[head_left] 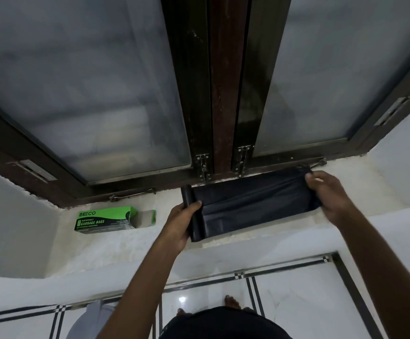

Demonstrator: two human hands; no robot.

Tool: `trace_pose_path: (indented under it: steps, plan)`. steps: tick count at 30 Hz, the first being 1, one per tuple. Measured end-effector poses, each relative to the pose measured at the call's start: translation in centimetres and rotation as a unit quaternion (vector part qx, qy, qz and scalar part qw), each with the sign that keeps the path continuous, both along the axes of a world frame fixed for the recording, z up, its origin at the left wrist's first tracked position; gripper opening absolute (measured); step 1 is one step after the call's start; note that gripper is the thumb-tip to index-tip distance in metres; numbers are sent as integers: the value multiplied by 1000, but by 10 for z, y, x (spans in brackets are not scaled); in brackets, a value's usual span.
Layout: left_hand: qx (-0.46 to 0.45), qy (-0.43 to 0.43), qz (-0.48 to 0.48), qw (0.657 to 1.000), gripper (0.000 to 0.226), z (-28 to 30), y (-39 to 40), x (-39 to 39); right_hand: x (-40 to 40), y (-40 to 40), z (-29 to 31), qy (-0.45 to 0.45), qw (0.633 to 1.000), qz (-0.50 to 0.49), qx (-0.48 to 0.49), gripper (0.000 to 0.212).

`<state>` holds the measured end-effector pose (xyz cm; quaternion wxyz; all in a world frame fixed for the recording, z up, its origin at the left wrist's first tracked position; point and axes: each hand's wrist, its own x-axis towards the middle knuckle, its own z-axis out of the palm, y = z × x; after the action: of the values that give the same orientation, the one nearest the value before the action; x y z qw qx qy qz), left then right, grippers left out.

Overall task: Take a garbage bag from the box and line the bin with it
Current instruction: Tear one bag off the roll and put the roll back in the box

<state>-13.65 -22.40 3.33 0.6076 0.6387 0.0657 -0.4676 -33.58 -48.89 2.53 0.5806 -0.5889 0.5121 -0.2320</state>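
Observation:
A black roll of garbage bags (195, 223) is held over the white window sill, with one bag (255, 201) unrolled from it to the right. My left hand (182, 226) grips the roll. My right hand (326, 194) pinches the free end of the unrolled bag and holds it stretched flat. The green and black garbage bag box (106, 220) lies on its side on the sill (130, 243) to the left, its open end facing right. A pale grey rounded object (89, 319) at the bottom left may be the bin; it is mostly cut off.
A dark-framed window with frosted panes (89, 94) and metal latches (202, 167) stands right behind the sill. Below is a white tiled floor with black stripes (297, 289). My bare feet (232, 303) show at the bottom.

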Motion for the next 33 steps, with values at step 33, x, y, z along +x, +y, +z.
trace_pose_path:
  steps: [33]
  plan:
    - [-38, 58, -43, 997, 24, 4, -7, -9, 51, 20, 33, 144, 862, 388, -292, 14]
